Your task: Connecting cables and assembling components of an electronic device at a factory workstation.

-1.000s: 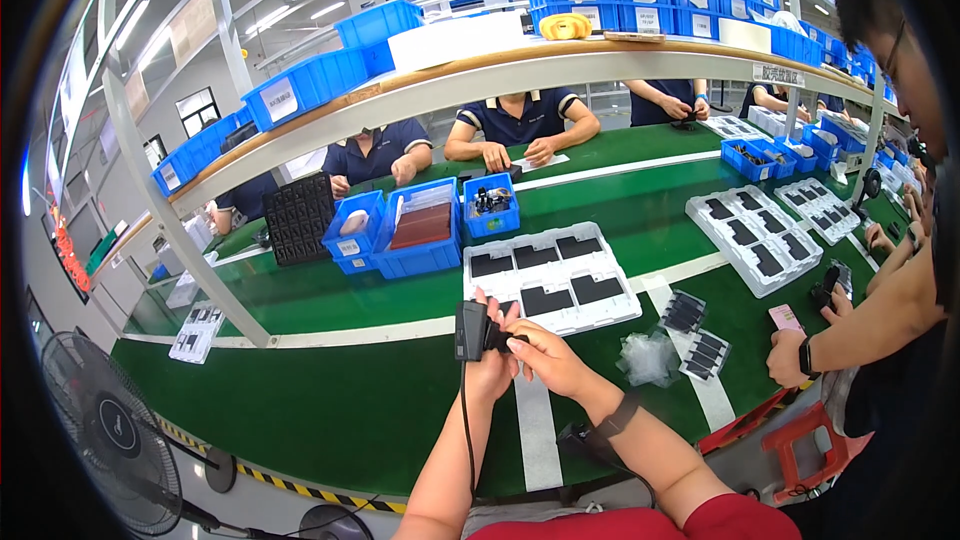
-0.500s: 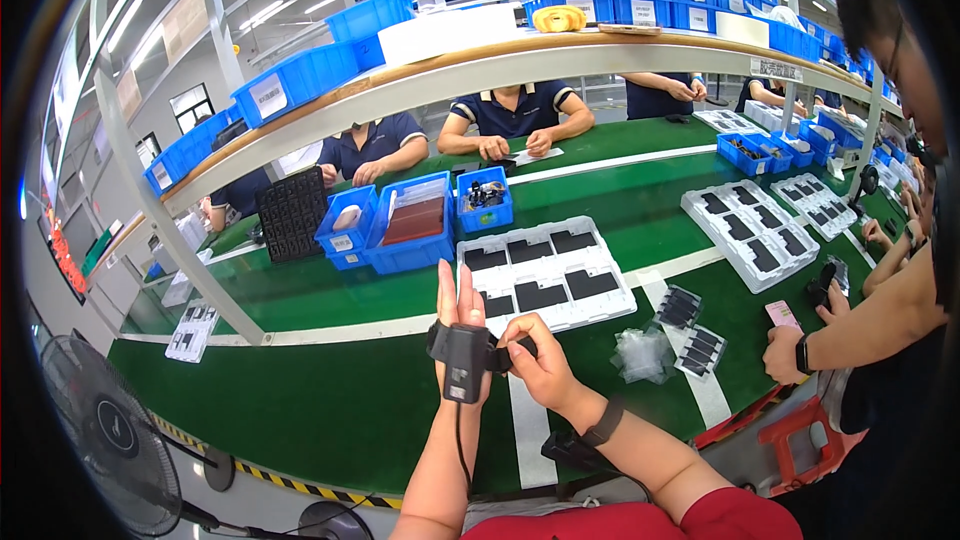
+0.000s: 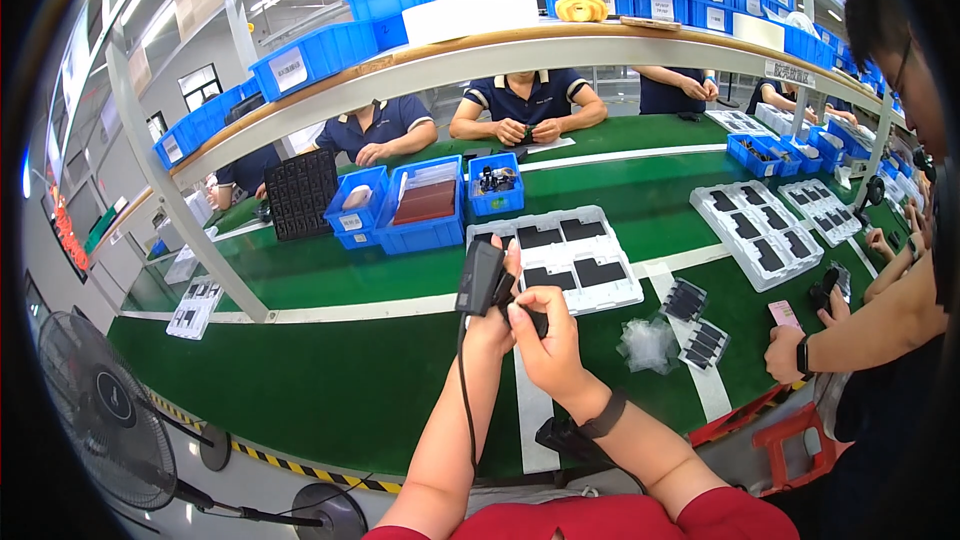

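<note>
Head view: left hand [image 3: 492, 325] fingers clasp a small black device [image 3: 480, 278] with trailing cable [image 3: 466, 390]; right hand [image 3: 548, 340] fingers pinch what looks like a black part against it, above the green table [image 3: 330, 380], near a white tray [image 3: 575, 258].

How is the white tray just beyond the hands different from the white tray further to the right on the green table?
The near white tray lies square to the wearer and behind the left hand, which covers one corner. The right white tray lies turned at an angle, fully visible and untouched. Both are white, compartmented and hold flat black parts.
</note>
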Tool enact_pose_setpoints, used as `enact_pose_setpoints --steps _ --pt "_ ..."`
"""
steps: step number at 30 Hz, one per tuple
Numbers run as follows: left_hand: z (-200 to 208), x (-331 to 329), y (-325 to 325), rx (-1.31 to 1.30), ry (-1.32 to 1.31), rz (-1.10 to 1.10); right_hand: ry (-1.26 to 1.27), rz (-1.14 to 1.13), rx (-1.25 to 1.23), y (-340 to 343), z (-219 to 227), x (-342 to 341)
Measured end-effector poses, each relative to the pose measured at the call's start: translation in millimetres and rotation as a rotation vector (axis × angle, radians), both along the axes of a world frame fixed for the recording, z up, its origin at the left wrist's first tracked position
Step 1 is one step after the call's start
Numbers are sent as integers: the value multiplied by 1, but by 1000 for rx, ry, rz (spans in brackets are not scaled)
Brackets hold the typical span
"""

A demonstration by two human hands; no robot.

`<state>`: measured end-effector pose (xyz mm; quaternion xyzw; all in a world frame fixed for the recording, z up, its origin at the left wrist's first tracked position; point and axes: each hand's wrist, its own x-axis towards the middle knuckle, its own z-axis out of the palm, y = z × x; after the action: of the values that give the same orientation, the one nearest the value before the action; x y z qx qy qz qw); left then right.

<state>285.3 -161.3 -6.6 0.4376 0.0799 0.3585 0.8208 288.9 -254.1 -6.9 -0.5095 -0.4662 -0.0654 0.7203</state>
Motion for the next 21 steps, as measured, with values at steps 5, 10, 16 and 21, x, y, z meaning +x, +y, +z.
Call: enact_pose_setpoints --steps 5,10,16,21 --pt "36 20 8 577 692 62 184 52 -46 -4 -8 5" --pt "-5 27 20 1138 397 594 77 132 -106 -6 -12 -34" --pt "53 2 6 514 -145 471 445 517 -96 -24 -15 -24" --pt "64 -3 -11 -111 -630 -245 624 524 117 -10 -30 0"
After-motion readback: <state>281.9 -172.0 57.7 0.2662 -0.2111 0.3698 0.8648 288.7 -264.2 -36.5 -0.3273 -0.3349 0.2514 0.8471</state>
